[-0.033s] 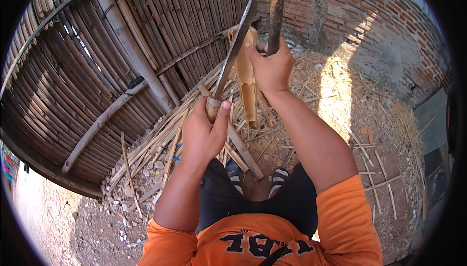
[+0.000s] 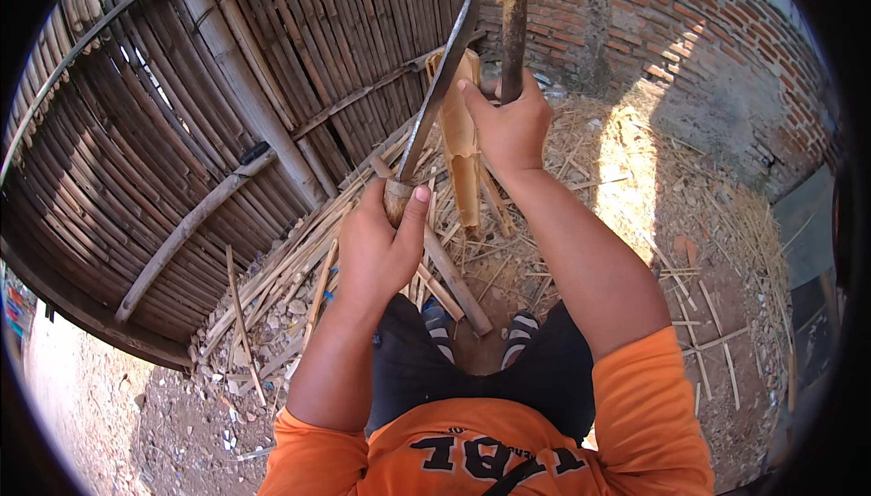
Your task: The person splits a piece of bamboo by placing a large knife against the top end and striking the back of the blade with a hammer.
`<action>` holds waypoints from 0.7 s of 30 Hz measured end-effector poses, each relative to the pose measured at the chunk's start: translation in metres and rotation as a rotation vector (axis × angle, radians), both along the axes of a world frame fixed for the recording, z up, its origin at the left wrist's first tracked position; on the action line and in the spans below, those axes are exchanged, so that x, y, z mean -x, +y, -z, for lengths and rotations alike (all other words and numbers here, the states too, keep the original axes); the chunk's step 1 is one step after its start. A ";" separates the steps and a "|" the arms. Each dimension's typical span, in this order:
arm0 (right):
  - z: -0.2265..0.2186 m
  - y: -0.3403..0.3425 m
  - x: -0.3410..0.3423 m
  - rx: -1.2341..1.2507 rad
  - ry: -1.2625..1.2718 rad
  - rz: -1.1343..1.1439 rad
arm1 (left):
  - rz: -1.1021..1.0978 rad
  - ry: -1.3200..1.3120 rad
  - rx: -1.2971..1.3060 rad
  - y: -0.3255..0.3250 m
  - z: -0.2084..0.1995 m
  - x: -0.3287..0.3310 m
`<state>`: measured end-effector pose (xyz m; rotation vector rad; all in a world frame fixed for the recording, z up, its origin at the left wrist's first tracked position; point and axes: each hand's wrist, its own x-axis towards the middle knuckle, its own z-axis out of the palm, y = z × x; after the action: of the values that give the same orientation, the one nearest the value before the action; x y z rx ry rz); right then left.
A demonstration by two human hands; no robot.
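Note:
My left hand (image 2: 374,242) is closed round the wooden handle of a long machete (image 2: 437,97), its blade slanting up and to the right. Upright in my right hand (image 2: 515,133) is a hammer (image 2: 513,42) with a dark metal head and worn wooden handle. The right thumb also presses on a split bamboo piece (image 2: 463,147), pale inside and jagged at its lower part. The blade crosses in front of this bamboo's upper left edge; whether they touch, I cannot tell. My right fingers are mostly hidden behind the hammer handle and the bamboo.
Split bamboo strips (image 2: 281,269) lie heaped along the slatted bamboo wall (image 2: 218,69) on the left. A brick wall (image 2: 626,33) stands at the back. Between my feet and the heap lies a wooden stick (image 2: 458,287). Crossed thin strips (image 2: 703,346) rest on the ground at right.
The hammer head has shifted very slightly to the left and up. Both hands keep their grip, and the machete and bamboo are nearly still.

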<state>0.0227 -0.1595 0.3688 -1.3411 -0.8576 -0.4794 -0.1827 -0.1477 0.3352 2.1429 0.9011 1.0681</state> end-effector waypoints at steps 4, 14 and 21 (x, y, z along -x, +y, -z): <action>-0.015 -0.037 -0.011 0.246 -0.017 -0.013 | -0.045 0.120 -0.057 0.015 -0.020 0.009; -0.095 -0.133 -0.038 0.573 0.058 -0.264 | -0.071 0.338 -0.116 0.063 -0.077 0.043; -0.114 -0.134 -0.022 0.558 -0.405 -0.013 | -0.086 0.349 -0.040 0.072 -0.093 0.050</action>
<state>0.0448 -0.2939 0.4827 -1.7747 -1.4041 -0.5327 -0.2323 -0.0752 0.4286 2.3869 1.1469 0.7665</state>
